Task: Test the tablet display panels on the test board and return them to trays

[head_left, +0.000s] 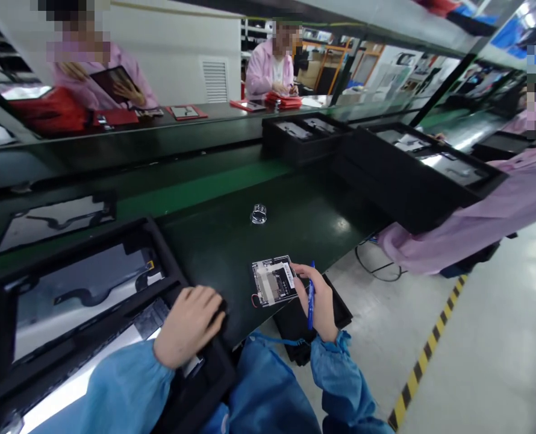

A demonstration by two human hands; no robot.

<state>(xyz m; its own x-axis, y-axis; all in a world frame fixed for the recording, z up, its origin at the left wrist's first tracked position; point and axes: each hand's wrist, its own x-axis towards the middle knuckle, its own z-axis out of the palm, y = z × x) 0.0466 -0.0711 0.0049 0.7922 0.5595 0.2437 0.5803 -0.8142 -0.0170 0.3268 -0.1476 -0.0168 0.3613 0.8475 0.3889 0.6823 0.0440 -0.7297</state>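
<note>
My left hand [190, 325] lies over the right rim of a black foam tray [166, 256], its fingers bent round the dark edge. Two flat display panels sit in that tray; the upper panel [91, 295] has a dark flex cable, and my forearm partly covers the lower one. In my right hand [317, 304] a blue pen [311, 295] stands nearly upright. The fingertips of this hand touch or nearly touch the right edge of a circuit board [272, 283], which has pale tape, a white label and a thin red wire at its lower left corner.
A clear round piece [259, 214] sits on the dark green bench [209, 235]. Another panel [55, 223] lies at the far left. Black trays [371, 181] are stacked at the right, beside a co-worker's pink sleeve [453, 229]. Two people work across the bench.
</note>
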